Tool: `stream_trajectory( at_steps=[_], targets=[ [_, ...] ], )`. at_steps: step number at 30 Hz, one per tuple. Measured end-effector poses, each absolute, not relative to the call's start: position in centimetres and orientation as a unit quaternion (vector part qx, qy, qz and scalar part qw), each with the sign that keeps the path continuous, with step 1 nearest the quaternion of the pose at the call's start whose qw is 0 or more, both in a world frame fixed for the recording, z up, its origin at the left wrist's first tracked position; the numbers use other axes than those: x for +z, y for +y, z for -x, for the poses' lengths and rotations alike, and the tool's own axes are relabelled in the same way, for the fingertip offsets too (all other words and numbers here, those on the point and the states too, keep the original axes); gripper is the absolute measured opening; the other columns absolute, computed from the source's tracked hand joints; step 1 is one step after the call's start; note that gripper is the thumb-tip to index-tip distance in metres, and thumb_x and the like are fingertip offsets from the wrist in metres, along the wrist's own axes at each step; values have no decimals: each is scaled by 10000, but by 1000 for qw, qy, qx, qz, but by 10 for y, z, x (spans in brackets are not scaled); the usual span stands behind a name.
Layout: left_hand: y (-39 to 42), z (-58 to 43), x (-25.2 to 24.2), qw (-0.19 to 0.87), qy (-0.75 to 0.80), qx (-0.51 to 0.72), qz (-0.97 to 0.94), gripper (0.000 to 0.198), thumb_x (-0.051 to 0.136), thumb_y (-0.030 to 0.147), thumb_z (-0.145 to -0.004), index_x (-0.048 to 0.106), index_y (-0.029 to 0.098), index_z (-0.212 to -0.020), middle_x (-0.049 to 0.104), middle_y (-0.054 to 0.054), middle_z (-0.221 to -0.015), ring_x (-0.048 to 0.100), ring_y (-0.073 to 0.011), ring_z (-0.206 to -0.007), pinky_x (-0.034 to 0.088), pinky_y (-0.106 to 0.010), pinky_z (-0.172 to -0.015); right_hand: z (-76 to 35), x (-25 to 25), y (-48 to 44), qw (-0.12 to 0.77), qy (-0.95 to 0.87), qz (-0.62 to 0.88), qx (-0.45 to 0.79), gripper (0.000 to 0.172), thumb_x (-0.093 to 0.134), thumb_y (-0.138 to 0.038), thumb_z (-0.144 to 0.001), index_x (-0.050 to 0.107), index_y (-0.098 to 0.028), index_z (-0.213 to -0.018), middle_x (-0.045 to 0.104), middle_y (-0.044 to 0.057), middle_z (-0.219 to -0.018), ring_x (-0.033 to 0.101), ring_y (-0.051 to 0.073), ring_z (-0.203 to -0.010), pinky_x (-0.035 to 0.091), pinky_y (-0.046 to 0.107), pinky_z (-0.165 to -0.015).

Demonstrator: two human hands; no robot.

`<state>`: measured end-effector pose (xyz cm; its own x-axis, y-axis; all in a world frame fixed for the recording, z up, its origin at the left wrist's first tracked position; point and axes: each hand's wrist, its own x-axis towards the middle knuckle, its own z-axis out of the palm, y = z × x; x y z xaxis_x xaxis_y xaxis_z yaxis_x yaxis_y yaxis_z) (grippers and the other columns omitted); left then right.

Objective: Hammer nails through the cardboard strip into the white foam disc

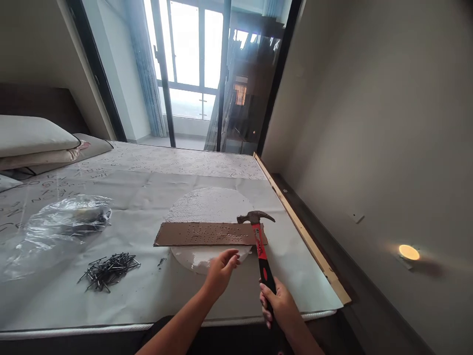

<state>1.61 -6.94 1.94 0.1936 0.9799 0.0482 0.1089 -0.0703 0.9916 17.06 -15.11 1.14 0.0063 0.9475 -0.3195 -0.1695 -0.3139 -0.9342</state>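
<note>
My right hand (pixel 280 304) is wrapped round the black grip of a claw hammer (pixel 263 261) with a red and black handle. Its dark metal head is over the right end of a brown cardboard strip (pixel 173 234), which is dotted with holes or nail heads. The strip lies across a round white foam disc (pixel 210 203). My left hand (pixel 220 268) is just in front of the strip, over the near part of the disc, its fingers curled in toward the thumb. Whatever those fingers hold, if anything, is too small to tell. Left of the disc lies a pile of dark nails (pixel 111 270).
A crumpled clear plastic bag (pixel 70 222) with something dark inside lies at the left. Everything rests on a mattress (pixel 166 162) partly covered by a pale sheet (pixel 136 197). A wooden bed rail (pixel 299 227) runs along the right, near the wall. Pillows (pixel 33 135) are at far left.
</note>
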Motion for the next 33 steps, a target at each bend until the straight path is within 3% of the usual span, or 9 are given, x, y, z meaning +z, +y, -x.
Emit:
stream_trajectory(
  at_steps=[3,8,16,20,24,33],
  targets=[
    [-81,-27,19,603,423,414,-535,429,518,476,-722,577,145,-989,652,-102,-968,620,-189,-842,482,-315,-750,-142,13,-146,475,-361,482,642,394,550,-506,-677,382,-209,-872,407,-126,-450,314,41,-252,325,176,-240],
    [-82,-28,14,589,459,436,-503,385,590,494,-657,536,150,-819,663,-84,-822,636,-195,-765,488,-301,-695,-112,12,-144,450,-395,450,663,290,544,-407,-696,396,-198,-831,402,-126,-419,339,55,-232,327,187,-236],
    [-73,-16,-7,422,583,425,-548,244,489,410,-689,502,170,-727,625,-28,-627,606,-171,-623,460,-276,-609,-96,-3,-133,419,-402,418,698,296,544,-328,-662,412,-176,-879,461,-105,-440,432,90,-284,384,217,-302],
    [-55,4,12,297,651,363,-597,198,454,364,-704,504,173,-703,608,-18,-627,570,-156,-604,411,-251,-576,-96,-12,-127,421,-445,443,654,382,576,-350,-649,441,-167,-956,492,-72,-548,524,108,-417,445,239,-412],
    [-18,31,41,155,682,260,-666,186,459,331,-702,555,172,-688,611,-16,-647,546,-146,-625,350,-230,-570,-96,-25,-126,398,-475,459,637,388,579,-405,-652,480,-160,-935,488,-49,-625,530,101,-462,443,233,-438],
    [55,40,56,105,707,62,-697,312,461,414,-694,636,155,-698,653,-94,-720,590,-211,-690,344,-245,-543,-91,-30,-117,383,-513,459,616,355,540,-294,-713,461,-150,-1028,479,-57,-626,491,73,-392,429,215,-419]
  ],
)
